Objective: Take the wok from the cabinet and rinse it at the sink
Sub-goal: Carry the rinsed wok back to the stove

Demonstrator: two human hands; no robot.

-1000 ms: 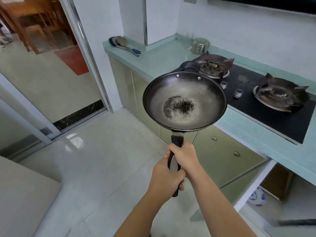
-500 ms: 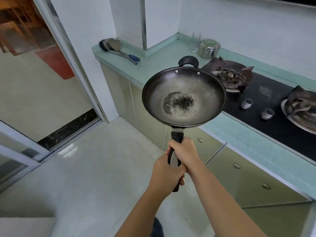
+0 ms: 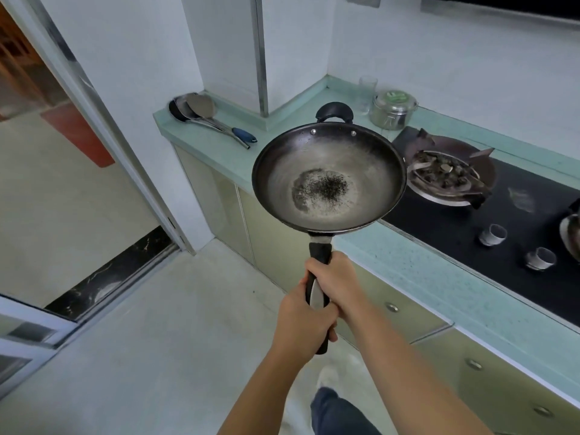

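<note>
The wok (image 3: 329,180) is dark metal with a worn grey inside, a black speckled patch at its bottom and a small black loop handle on the far rim. It is held level in the air in front of the counter edge. My left hand (image 3: 301,321) grips the lower part of its long black handle. Just above it, my right hand (image 3: 337,281) wraps the same handle. No sink is in view.
A pale green counter (image 3: 417,265) runs along the right with a black gas hob (image 3: 470,221) and burner (image 3: 445,174). Spatulas (image 3: 204,114) lie at the far left end, a steel tin (image 3: 394,109) and a glass (image 3: 367,92) at the back. Closed cabinet doors sit below; a doorway opens left.
The view has shifted left along the counter, so the open cabinet at lower right is out of sight. The wok stays in both hands and sits a little further along.
</note>
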